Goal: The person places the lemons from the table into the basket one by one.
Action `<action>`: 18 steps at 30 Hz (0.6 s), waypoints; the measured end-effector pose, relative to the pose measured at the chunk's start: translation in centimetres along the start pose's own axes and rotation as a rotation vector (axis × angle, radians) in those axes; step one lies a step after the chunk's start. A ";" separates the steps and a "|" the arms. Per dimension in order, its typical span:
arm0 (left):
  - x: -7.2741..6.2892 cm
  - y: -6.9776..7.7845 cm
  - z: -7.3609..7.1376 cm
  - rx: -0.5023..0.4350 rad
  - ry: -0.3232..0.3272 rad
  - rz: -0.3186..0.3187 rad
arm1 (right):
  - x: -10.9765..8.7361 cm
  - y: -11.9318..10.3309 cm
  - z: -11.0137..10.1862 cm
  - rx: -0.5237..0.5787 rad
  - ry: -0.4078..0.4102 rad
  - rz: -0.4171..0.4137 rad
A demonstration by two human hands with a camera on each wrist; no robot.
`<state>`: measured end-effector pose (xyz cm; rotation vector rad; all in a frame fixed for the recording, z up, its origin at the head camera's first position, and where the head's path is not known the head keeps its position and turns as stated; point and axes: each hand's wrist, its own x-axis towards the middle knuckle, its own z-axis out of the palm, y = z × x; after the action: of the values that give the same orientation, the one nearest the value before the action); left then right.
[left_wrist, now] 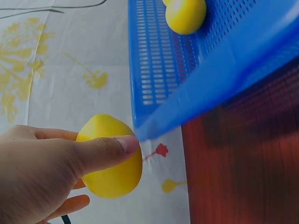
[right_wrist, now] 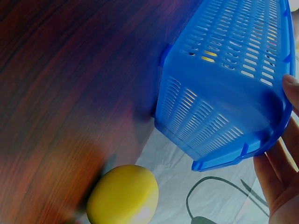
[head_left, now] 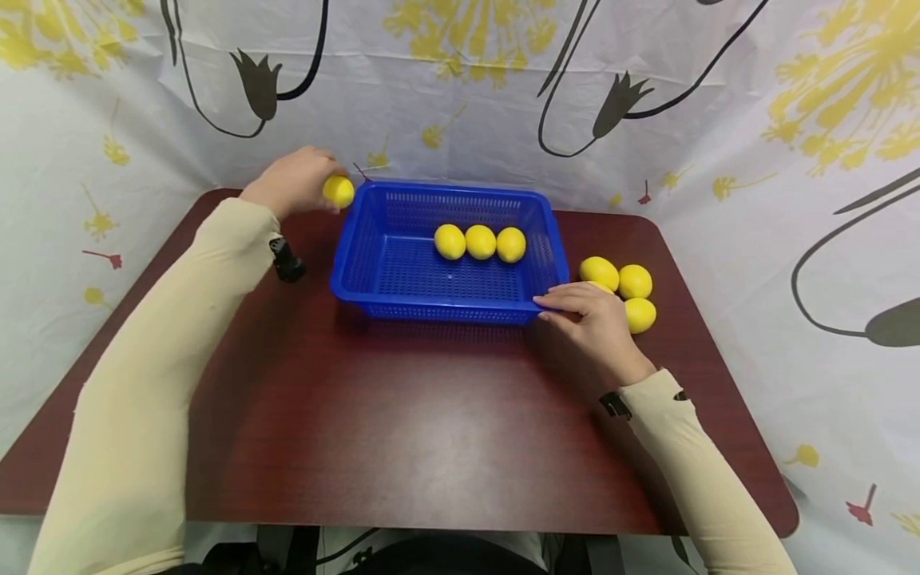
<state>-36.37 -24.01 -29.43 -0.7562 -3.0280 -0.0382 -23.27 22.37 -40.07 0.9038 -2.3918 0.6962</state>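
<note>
A blue perforated plastic basket (head_left: pixel 449 306) stands toward the back of the table, with three lemons (head_left: pixel 480 242) in a row inside it. My left hand (head_left: pixel 302 182) grips another lemon (left_wrist: pixel 112 156), thumb across its side, just outside the basket's back left corner. At the front right corner, my right hand (head_left: pixel 592 318) pinches the basket's rim, with the thumb on one side and fingers on the other in the right wrist view. Just beyond that hand lie several more lemons (head_left: pixel 636 282) on the table, one partly hidden behind it.
The dark reddish wooden table (head_left: pixel 431 431) has rounded corners. Behind it and at both sides hangs a white cloth (head_left: pixel 460 104) with yellow flower and dark stem prints, close to the table's back edge.
</note>
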 end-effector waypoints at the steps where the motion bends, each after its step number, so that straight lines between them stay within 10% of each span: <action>1: 0.2 0.3 -0.1 0.002 0.000 0.005 | 0.0 0.0 0.0 0.001 0.000 -0.001; 18: 3.3 4.3 -0.7 0.032 -0.059 0.037 | 0.0 -0.1 0.0 -0.005 0.003 0.000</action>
<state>-37.30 -18.71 -28.58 -0.8257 -3.0610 0.0332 -23.20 22.28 -40.07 0.8998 -2.3898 0.6906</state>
